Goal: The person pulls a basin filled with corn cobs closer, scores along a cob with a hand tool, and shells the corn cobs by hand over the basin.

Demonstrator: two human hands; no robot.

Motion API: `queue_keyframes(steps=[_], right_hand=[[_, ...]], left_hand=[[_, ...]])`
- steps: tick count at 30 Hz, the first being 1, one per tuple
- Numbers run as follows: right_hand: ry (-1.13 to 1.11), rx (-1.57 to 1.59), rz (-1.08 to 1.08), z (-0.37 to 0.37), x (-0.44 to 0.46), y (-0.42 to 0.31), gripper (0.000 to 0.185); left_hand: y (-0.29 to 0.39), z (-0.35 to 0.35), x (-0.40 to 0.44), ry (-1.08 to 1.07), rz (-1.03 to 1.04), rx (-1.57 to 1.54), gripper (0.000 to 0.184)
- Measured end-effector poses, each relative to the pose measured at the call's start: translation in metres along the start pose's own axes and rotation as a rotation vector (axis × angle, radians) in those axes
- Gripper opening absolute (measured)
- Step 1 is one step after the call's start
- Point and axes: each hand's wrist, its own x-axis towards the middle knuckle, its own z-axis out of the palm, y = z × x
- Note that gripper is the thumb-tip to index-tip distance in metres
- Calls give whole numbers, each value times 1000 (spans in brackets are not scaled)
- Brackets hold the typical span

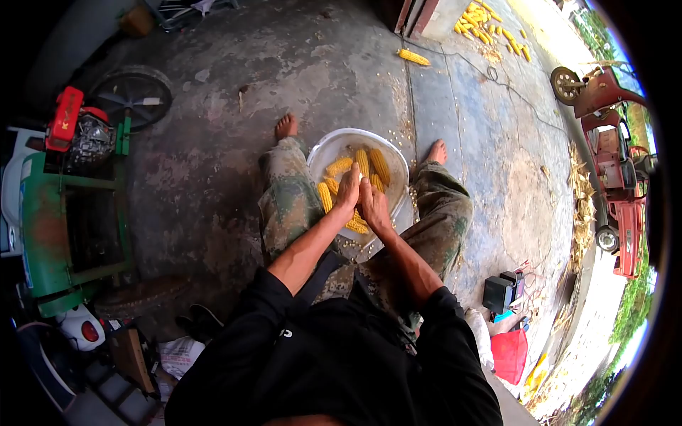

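Observation:
Between my knees stands a round whitish basin (328, 150) with several yellow corn ears (380, 166) lying in it. My left hand (348, 189) and my right hand (374, 204) meet above the basin, thumbs side by side and pointing forward. Both hands look closed, and a small pale patch shows between them near the thumb tips. The fingers hide most of whatever is there, so its kind is unclear. Ears lie beneath and on both sides of the hands.
Loose kernels dot the floor around the basin. One corn ear (413, 57) lies ahead, with a corn pile (485, 27) beyond. A green machine with a red engine (65, 118) stands left. At right are a black box (498, 293), a red bag (509, 353) and a red vehicle (612, 153).

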Motion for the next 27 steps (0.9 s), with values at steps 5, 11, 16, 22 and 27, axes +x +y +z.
queue_keyframes(steps=[5, 11, 16, 22, 27], right_hand=[[35, -125, -16, -1, -1, 8, 61], [-81, 145, 316, -18, -6, -33, 62], [-152, 46, 228, -2, 1, 8, 58], [-14, -42, -41, 3, 0, 27, 58], [-38, 65, 169, -8, 0, 15, 46]], left_hand=[[-21, -2, 16, -2, 42, -21, 63], [-20, -4, 17, -39, -25, -123, 55], [-14, -5, 11, -26, -46, -104, 51], [-24, -4, 16, -29, -39, -41, 55], [-16, 0, 12, -20, -89, -150, 58]])
